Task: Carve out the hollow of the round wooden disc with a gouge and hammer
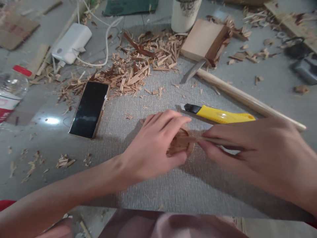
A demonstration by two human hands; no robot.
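My left hand [156, 143] curls around a small carved wooden piece [182, 142] on the grey textured table surface, its fingers over the far side and its thumb along the near edge. In my right hand [252, 155] a thin wooden stick [223, 142] is pinched between thumb and forefinger. The stick's left end lies over the carved piece; whether the two are joined cannot be made out. Just beyond my right hand lies a yellow utility knife [220, 114], its short blade pointing left.
A black phone [89, 109] lies left, near a pile of wood shavings [133, 69]. Behind are a white charger [71, 43], a paper cup [184, 15], a wood block [204, 39] and a long-handled tool [250, 97]. A red-capped bottle [13, 87] is far left.
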